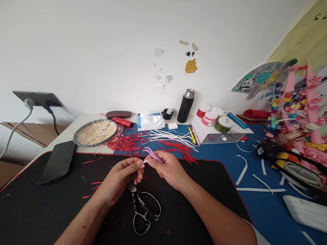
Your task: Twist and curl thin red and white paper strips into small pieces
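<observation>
My left hand [122, 173] is closed, thumb and fingers pinching a small red-and-white cord piece [143, 165]; its details are too small to make out. Close beside it, my right hand [171, 170] grips purple tweezers [154, 155], their tips pointing up and left. The fingertips of that hand also meet the white cord end at the small piece. Below both hands, black-handled scissors [146, 214] lie on the black mat [191, 217], blades partly hidden by my left hand. Beyond the hands lie a tangle of red cords [127, 143] and a bundle of white cords [168, 136].
At left are a phone [58, 161] and a woven basket [95, 133]. A red thread spool [122, 121], a black thermos [186, 107] and a white box [204, 131] bearing several spools stand along the back. A fan [301, 172] and paper strips [260, 190] lie right.
</observation>
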{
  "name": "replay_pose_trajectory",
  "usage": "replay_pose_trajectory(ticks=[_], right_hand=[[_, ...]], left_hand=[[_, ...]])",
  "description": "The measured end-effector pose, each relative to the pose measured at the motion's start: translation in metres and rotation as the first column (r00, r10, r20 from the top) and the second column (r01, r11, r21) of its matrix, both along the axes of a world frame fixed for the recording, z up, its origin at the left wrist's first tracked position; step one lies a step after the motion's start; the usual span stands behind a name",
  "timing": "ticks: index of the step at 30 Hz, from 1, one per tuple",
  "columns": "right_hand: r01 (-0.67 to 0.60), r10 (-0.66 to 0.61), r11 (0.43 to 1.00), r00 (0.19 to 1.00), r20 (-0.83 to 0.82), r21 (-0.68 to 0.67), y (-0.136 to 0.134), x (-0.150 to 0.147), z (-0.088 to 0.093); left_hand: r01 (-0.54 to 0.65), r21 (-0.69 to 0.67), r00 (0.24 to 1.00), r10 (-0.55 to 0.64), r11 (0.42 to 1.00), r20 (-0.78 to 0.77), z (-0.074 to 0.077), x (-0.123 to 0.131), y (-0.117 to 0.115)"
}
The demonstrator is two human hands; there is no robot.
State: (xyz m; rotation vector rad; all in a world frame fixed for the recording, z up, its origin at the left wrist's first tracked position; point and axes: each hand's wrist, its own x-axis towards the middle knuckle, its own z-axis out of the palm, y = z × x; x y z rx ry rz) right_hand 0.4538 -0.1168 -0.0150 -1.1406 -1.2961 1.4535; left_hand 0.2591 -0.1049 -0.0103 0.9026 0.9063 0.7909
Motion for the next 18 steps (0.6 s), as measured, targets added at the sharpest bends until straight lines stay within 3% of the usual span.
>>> replay_pose_trajectory(ticks=[10,18], right_hand=[[-0.019,0.017,0.999,0.999,0.046,0.047,-0.0006,0.0009,0.0049],[0.016,-0.081,0.971,0.961,0.266,0.237,-0.0045,-0.0012,0.0088]], left_hand=[[0.016,-0.074,0.998,-0.012,0.997,0.058,-0.0023,0.0006,0.001],[0.026,-0.088,0.999,-0.023,0.996,0.028,-0.0019,0.0002,0.0002]])
